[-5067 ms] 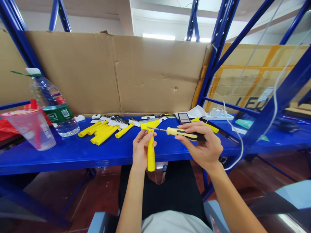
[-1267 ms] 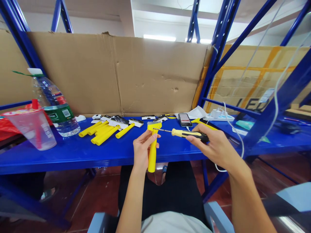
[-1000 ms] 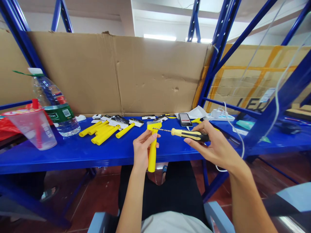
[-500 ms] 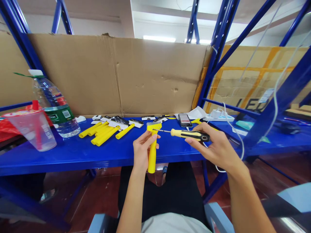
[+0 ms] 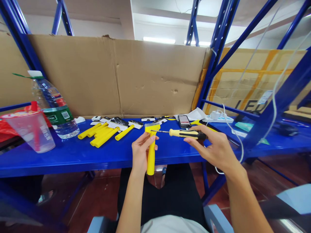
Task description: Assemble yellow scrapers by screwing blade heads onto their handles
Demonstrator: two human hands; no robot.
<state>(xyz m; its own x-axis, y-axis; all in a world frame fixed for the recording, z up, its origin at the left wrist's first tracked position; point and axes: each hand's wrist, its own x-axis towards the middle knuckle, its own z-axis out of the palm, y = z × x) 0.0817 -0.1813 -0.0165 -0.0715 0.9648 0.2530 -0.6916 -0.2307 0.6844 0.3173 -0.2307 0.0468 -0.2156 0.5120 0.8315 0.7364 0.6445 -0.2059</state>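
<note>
Yellow plastic scraper [image 5: 151, 158] sits clenched in the left hand's [image 5: 142, 152] grip; the right hand [image 5: 213, 149] grasps a black-and-yellow screwdriver [image 5: 187, 134], its tip just beside the scraper's head.

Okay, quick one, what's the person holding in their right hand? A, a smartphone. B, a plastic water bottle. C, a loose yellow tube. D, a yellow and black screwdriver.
D: the right hand grips the yellow and black screwdriver by its handle, with the shaft pointing toward the yellow scraper in the left hand.
</note>
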